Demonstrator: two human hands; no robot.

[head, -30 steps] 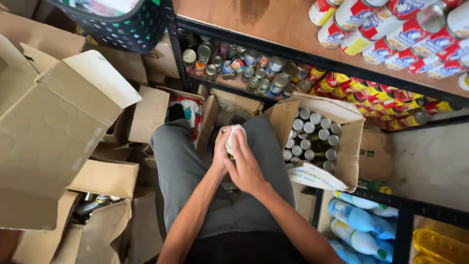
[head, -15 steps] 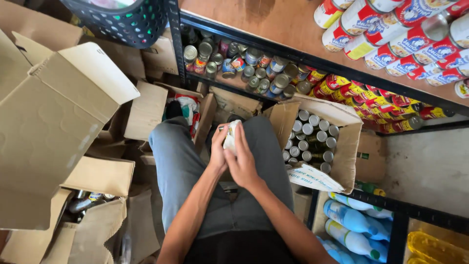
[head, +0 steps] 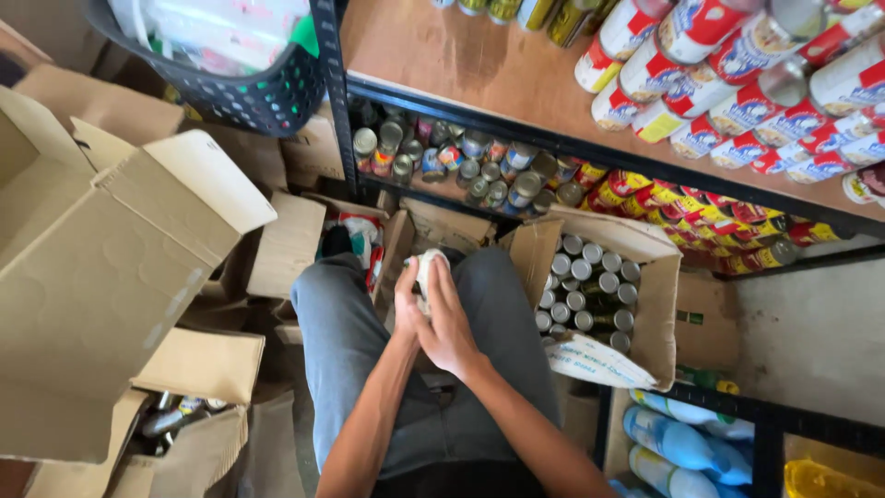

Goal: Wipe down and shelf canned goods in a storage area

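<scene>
I sit with my grey trouser legs stretched towards a shelf unit. Both hands meet over my lap, between my knees. My left hand (head: 407, 304) and my right hand (head: 449, 323) close together around a small white object (head: 428, 269), possibly a cloth or a can wrapped in one; most of it is hidden by my fingers. To the right of my right knee stands an open cardboard box (head: 645, 304) with several small cans (head: 581, 290) standing upright in it.
A big open cardboard box (head: 111, 267) fills the left, with smaller boxes around it. The low shelf (head: 479, 171) ahead holds several cans. Red and white cans (head: 737, 74) lie on the wooden shelf above. A dark basket (head: 249, 83) sits at top left. Blue bottles (head: 682, 443) lie at bottom right.
My hands stay together on the white object and turn slightly around it. The view has shifted a little; nothing else has moved.
</scene>
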